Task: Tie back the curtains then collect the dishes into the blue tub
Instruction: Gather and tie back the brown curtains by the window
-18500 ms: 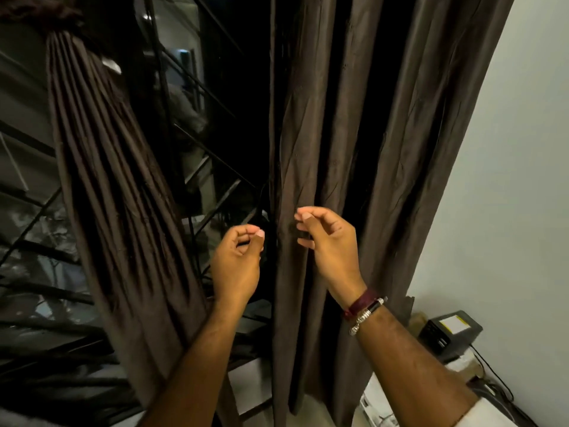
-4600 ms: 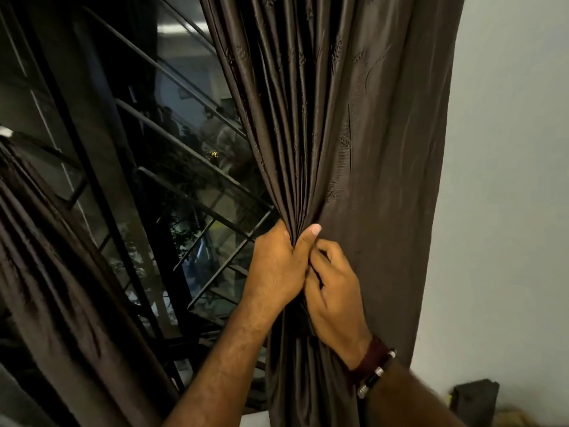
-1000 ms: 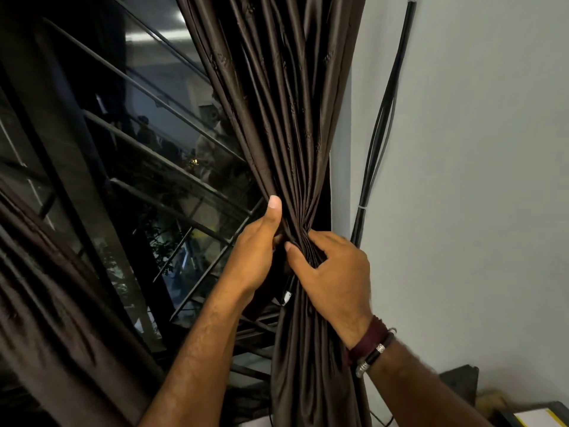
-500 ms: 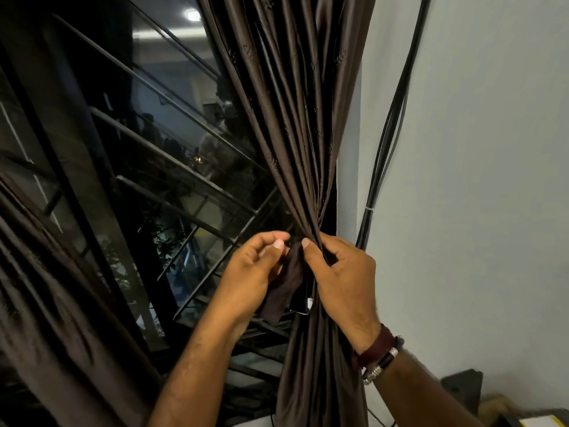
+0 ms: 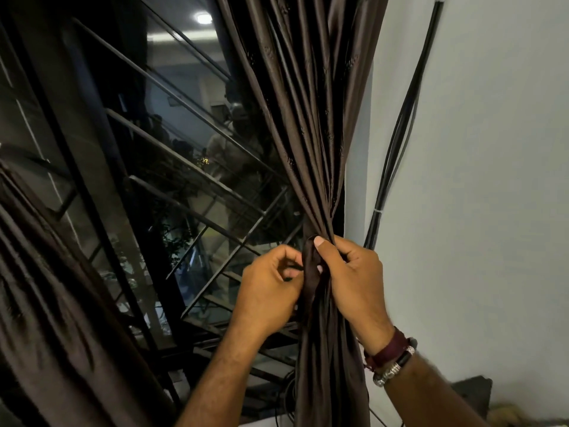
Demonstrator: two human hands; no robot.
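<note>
You are standing at a dark window (image 5: pixel 172 167) with metal bars, facing the right-hand curtain (image 5: pixel 311 124), a brown satin-like panel gathered into a tight bunch beside a pale wall (image 5: pixel 480 180).

Your right hand (image 5: pixel 354 282) is curled around the gathered folds at the narrowest point, with the thumb pressing a strip of matching fabric, the tie-back (image 5: pixel 309 272), against the bunch. Your left hand (image 5: pixel 268 291) is just beside it, fingers curled in towards the strip; whether it actually pinches the tie-back's end cannot be told, since the fingertips are turned away.

A second brown curtain (image 5: pixel 52 303) hangs at the lower left; its tied or loose state cannot be judged, as only its lower sweep shows.

A bundle of black cables (image 5: pixel 397 143) runs down the wall just right of the curtain.

As a judgement: you are in the first half of the task. This curtain is bunched and the strip is around or against it, but no finished knot or fastening shows. The dishes and blue tub are nowhere in view, so collecting appears not yet begun.
</note>
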